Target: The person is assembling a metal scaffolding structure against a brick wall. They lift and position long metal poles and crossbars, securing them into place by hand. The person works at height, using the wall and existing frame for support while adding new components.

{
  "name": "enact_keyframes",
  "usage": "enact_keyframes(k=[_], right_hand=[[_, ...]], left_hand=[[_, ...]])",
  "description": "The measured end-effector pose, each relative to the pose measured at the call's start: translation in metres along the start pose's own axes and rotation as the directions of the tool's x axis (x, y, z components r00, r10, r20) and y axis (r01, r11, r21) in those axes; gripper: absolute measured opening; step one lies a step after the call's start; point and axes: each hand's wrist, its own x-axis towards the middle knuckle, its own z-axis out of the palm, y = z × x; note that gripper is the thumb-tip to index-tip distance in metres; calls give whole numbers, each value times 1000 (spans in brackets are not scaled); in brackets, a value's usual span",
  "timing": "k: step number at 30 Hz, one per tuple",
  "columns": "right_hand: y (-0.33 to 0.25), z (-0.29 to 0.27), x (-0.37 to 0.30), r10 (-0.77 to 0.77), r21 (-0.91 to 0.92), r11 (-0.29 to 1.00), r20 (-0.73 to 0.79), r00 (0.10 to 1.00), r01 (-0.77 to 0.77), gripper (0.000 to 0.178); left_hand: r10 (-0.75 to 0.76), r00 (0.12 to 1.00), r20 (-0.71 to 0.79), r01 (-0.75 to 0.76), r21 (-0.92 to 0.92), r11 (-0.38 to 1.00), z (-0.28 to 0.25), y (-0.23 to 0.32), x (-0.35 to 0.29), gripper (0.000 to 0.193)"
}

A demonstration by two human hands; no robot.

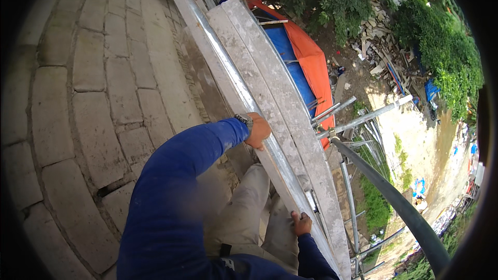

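Note:
A long, shiny metal bar (224, 57) runs diagonally from the far upper left down to the lower right, along a pale board. My left hand (258, 131), with a watch at the wrist, is closed over the bar at about mid-length. Lower down and nearer to me, my right hand (301, 223) grips the same bar, its thumb on top; most of its fingers are hidden beneath. A small shiny object (311, 200), whose kind I cannot make out, lies beside the bar just above my right hand.
A grey block wall (93, 114) rises on the left. Grey scaffold planks (275, 91) lie right of the bar, edged by scaffold pipes (365, 118) and a dark curved pipe (394, 197). Far below are an orange tarp (311, 57), rubble (371, 36) and trees.

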Motion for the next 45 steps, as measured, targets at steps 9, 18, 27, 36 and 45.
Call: enact_keyframes(k=[9,18,27,36,45], right_hand=[[9,0,4,11,14,1000,-12,1000,-11,73],[16,7,10,-15,-25,1000,-12,1000,15,71],[30,13,13,-57,-44,998,-53,997,54,70],[28,6,12,-66,-17,998,-13,998,66,71],[23,-1,9,-69,-13,998,9,998,69,69]], left_hand=[[171,972,-159,-159,91,983,38,111,27,49],[63,993,100,-59,-42,997,77,195,73,32],[34,998,62,-27,-107,994,78,198,75,31],[60,998,-12,-61,-115,991,86,196,77,38],[60,998,29,-56,-119,991,83,197,77,37]])
